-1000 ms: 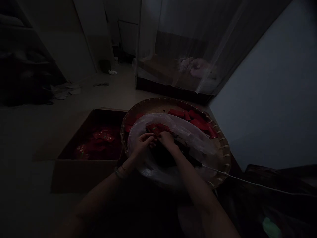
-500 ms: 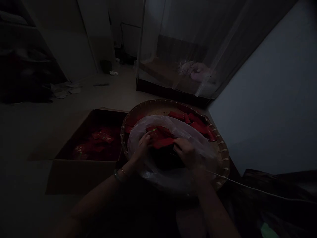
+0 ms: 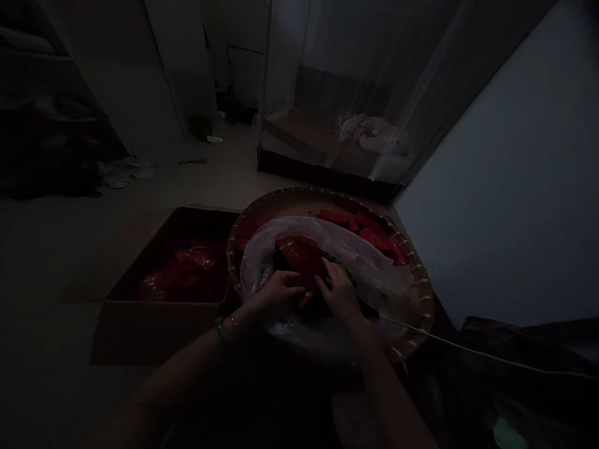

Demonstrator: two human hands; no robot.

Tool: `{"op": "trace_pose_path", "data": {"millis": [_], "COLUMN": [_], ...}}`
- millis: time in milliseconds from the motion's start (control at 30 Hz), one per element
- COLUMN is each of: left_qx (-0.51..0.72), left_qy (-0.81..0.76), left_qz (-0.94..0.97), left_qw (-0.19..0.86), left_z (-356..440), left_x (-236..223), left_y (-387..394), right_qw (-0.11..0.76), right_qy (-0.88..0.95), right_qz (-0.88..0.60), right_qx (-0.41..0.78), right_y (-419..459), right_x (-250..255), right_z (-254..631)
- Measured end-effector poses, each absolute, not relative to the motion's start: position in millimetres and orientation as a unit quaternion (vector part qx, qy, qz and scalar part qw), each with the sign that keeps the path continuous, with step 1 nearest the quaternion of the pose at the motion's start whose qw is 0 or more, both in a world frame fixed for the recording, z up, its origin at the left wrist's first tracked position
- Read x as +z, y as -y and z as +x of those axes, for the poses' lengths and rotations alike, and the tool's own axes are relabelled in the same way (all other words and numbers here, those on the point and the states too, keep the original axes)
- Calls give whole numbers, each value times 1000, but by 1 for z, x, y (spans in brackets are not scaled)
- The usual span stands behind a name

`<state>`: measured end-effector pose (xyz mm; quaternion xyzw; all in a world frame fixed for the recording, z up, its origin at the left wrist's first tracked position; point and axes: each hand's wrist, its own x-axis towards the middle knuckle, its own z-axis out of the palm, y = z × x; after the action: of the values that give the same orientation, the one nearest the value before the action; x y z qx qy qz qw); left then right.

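Note:
The room is very dim. A round woven basket tray (image 3: 418, 280) sits in front of me with a translucent plastic bag (image 3: 369, 268) lying in it. Several red packets (image 3: 299, 252) fill the bag's mouth, and more red packets (image 3: 374, 234) lie loose at the far side of the tray. My left hand (image 3: 276, 290) and my right hand (image 3: 339, 293) meet low in the bag, fingers curled around a red packet (image 3: 305, 298) between them. A bracelet circles my left wrist.
An open cardboard box (image 3: 140, 324) with red packets inside stands to the left of the tray. A white cable (image 3: 468, 352) runs off to the right. A net-draped low bed (image 3: 327, 143) is behind, a pale wall on the right, and clutter on the floor far left.
My hands have come back together and moved nearer to me in the bag. Half a second ago they were apart, holding a red packet stretched between them.

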<state>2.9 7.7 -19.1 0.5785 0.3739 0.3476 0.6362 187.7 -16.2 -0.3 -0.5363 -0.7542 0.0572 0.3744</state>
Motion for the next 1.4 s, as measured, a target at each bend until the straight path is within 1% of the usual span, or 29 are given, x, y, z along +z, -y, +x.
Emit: {"op": "trace_pose_path", "data": {"millis": [133, 300, 400, 500, 633, 800, 900, 1067, 1233, 1333, 1400], "left_qx": [347, 348, 369, 426, 483, 472, 465, 460, 429, 417, 439], "left_qy": [-380, -383, -415, -460, -479, -453, -446, -448, -423, -422, -438], "left_qz": [579, 573, 573, 534, 486, 509, 526, 517, 554, 574, 599], "left_qw": [632, 635, 603, 567, 549, 559, 556, 566, 575, 564, 507], "left_z": [3, 4, 3, 0, -4, -2, -1, -1, -3, -3, -3], "left_x": [-23, -24, -21, -18, -15, -14, -14, -13, -9, -6, -3], "left_y": [-9, -7, -6, -8, -12, -11, -10, -11, -9, -7, -5], "right_qw": [364, 397, 408, 435, 470, 441, 453, 475, 417, 414, 410], "right_qy": [772, 743, 738, 733, 685, 588, 521, 476, 461, 469, 488], "right_qz": [-520, -532, -532, -522, -543, -565, -540, -487, -451, -449, -462], "right_qx": [-16, -89, -82, -18, 123, 375, 482, 557, 640, 638, 616], "right_y": [19, 25, 26, 27, 28, 31, 30, 30, 36, 37, 37], "right_x": [-3, 6, 9, 8, 5, 9, 6, 2, 10, 11, 10], "right_z": [184, 183, 184, 187, 189, 185, 182, 182, 177, 177, 182]}}
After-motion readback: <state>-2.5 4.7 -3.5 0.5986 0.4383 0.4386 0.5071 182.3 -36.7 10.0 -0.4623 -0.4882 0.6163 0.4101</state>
